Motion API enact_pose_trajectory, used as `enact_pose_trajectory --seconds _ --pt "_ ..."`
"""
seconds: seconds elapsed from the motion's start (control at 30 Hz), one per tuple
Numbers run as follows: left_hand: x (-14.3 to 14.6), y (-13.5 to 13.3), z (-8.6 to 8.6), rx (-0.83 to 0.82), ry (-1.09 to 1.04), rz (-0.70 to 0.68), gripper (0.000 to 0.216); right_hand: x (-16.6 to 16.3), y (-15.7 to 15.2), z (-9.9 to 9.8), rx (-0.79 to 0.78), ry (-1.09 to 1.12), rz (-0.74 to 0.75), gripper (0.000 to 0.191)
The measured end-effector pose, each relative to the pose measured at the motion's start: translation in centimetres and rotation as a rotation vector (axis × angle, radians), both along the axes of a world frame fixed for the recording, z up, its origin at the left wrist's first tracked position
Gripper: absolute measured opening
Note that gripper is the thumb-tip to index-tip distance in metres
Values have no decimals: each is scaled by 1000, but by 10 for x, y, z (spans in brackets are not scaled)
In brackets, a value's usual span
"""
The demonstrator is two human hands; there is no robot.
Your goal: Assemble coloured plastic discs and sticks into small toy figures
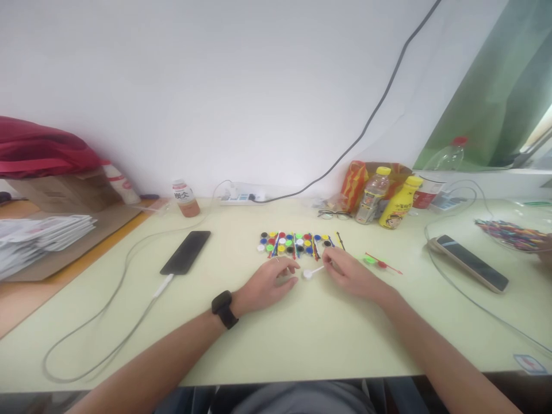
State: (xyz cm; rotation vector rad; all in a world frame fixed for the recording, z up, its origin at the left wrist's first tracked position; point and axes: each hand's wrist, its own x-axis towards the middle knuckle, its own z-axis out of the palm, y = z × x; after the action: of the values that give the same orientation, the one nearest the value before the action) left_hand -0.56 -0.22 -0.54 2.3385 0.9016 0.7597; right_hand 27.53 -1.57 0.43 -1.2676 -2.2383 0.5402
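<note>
My right hand [347,273] pinches the end of a thin white stick [318,269]. The stick's other end meets a small white round piece [307,274] low over the table. On the other side of that piece is my left hand [271,282], thumb and fingers apart, holding nothing. Beyond both hands lie rows of small coloured discs [282,248] in blue, yellow, green, red, white and black, with coloured sticks [315,247] between the groups. Right of my right hand are a green disc [369,260], a red disc [382,265] and a red stick [394,270].
A black phone [185,253] with a charging cable lies left; another phone [472,263] lies right. Bottles [399,204], glasses [334,214] and a power strip [241,195] stand near the wall. Coloured sticks [511,234] fill a clear container beside another person's hand [544,259].
</note>
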Motion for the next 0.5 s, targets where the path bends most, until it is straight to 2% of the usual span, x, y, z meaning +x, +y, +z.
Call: enact_pose_trajectory --seconds 0.13,0.3,0.5 --pt "0 0 0 -2 8 -23 23 -15 -4 -3 -60 44 81 11" --pt "1 1 -1 -41 1 -31 19 -12 0 -7 -140 188 64 13" --pt "4 2 -4 -48 19 7 19 -15 -1 1 -286 364 82 25"
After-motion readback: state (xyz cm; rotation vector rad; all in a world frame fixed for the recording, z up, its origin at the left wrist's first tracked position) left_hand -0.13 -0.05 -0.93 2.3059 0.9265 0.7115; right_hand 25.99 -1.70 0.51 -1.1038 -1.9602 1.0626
